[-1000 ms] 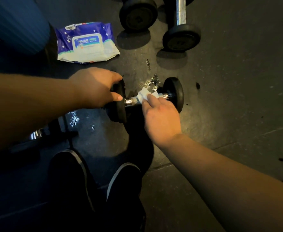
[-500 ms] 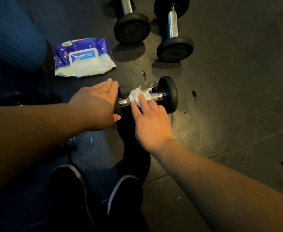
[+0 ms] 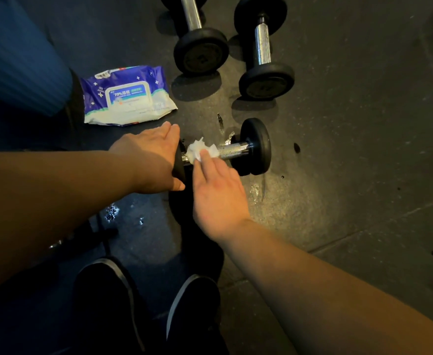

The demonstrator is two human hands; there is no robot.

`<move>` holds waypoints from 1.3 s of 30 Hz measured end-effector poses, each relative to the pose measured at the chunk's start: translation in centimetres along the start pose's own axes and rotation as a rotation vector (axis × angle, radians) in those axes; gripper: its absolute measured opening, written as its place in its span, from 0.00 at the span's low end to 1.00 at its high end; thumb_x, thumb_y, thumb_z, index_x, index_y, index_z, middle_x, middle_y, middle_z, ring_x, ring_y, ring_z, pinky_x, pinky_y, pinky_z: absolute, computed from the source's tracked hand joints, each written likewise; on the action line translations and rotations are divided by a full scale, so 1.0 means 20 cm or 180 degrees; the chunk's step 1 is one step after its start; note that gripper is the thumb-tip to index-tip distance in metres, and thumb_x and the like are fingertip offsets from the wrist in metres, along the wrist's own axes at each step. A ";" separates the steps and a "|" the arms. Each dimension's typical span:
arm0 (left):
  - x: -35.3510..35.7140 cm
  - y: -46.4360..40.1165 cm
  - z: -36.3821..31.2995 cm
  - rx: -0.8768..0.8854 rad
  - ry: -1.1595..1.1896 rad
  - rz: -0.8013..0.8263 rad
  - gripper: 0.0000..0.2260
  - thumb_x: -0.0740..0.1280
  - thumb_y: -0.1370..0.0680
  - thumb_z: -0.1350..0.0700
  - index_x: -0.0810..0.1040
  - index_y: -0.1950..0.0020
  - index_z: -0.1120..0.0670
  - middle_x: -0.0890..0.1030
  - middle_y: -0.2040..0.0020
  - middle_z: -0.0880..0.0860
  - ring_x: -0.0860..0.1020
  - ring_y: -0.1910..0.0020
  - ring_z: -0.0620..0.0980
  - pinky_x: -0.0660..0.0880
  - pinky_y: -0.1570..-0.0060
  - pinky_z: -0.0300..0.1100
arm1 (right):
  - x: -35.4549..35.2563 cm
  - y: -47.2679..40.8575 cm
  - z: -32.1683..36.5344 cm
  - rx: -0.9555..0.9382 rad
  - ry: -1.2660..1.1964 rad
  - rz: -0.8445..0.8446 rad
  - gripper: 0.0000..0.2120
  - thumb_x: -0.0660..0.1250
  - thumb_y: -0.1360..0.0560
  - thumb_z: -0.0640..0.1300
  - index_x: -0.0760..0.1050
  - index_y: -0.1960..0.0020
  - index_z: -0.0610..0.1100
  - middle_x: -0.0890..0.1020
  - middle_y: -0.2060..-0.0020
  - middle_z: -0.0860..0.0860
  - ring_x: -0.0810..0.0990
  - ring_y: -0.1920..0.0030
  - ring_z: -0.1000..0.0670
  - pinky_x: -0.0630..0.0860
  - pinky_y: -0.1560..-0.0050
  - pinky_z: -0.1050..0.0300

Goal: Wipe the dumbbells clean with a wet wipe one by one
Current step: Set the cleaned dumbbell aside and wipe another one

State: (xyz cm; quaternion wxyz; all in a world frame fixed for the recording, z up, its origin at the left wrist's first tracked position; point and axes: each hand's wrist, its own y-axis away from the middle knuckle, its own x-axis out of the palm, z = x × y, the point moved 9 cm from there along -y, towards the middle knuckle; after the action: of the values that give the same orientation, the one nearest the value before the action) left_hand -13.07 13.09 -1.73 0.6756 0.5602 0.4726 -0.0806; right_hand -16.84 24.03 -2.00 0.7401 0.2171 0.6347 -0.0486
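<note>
Fingers point(image 3: 211, 162) of the right hand point(image 3: 218, 193) lie nearly straight, pressing a crumpled white wet wipe point(image 3: 200, 149) onto the chrome handle of the near dumbbell point(image 3: 255, 146); whether the thumb curls under the bar cannot be told. Left hand point(image 3: 150, 160), fingers straight and together, rests flat against the dumbbell's left black disc, covering most of it.

Underfoot is a dark rubber floor point(image 3: 351, 149), dimly lit, with seams running across the right side and shiny wet spots near the dumbbell and at lower left. That dumbbell lies on the floor at the frame's centre, its handle running left to right, knurled and bright, its right disc matte black.

Two more dumbbells point(image 3: 201, 49) point(image 3: 265, 78) lie side by side at the top centre. A blue-and-white wipe pack point(image 3: 127, 97) lies at the upper left, near the left hand. Two dark shoes point(image 3: 192, 311) show at the bottom.
</note>
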 end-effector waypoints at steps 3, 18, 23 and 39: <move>0.01 -0.01 0.01 0.0024 0.0034 0.0075 0.56 0.72 0.32 0.33 0.40 0.20 0.53 0.45 0.18 0.53 0.53 0.21 0.54 0.62 0.27 0.54 | 0.00 -0.01 -0.15 0.0478 0.0142 -0.0053 0.25 0.65 0.27 0.41 0.71 0.30 0.37 0.71 0.30 0.40 0.73 0.38 0.40 0.70 0.45 0.47; -0.11 -0.17 0.08 0.0085 0.0541 0.0183 0.58 0.80 0.42 0.35 0.55 0.23 0.56 0.65 0.25 0.59 0.66 0.28 0.59 0.65 0.30 0.51 | 0.00 -0.04 -0.25 0.0770 -0.0198 0.0023 0.34 0.65 0.29 0.44 0.64 0.25 0.37 0.61 0.23 0.41 0.65 0.29 0.40 0.69 0.36 0.48; -0.16 -0.16 0.12 0.0008 0.0583 0.0079 0.59 0.79 0.42 0.35 0.53 0.21 0.56 0.63 0.23 0.58 0.65 0.26 0.59 0.65 0.30 0.51 | 0.00 -0.07 -0.23 0.0757 -0.0348 0.0032 0.37 0.66 0.29 0.45 0.61 0.23 0.36 0.58 0.22 0.41 0.61 0.26 0.40 0.66 0.32 0.46; -0.24 -0.06 0.17 0.0242 0.0521 -0.0710 0.26 0.65 0.27 0.35 0.70 0.39 0.52 0.77 0.39 0.54 0.74 0.39 0.57 0.73 0.42 0.53 | -0.05 -0.22 -0.26 0.0772 -0.0338 -0.0061 0.38 0.67 0.28 0.46 0.58 0.23 0.37 0.56 0.21 0.41 0.58 0.24 0.40 0.65 0.30 0.48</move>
State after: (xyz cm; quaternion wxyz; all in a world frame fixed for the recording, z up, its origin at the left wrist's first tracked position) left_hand -14.58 7.75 0.63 0.5999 0.5341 0.5820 -0.1270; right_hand -23.42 21.84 -2.65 0.7405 0.2960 0.5861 -0.1434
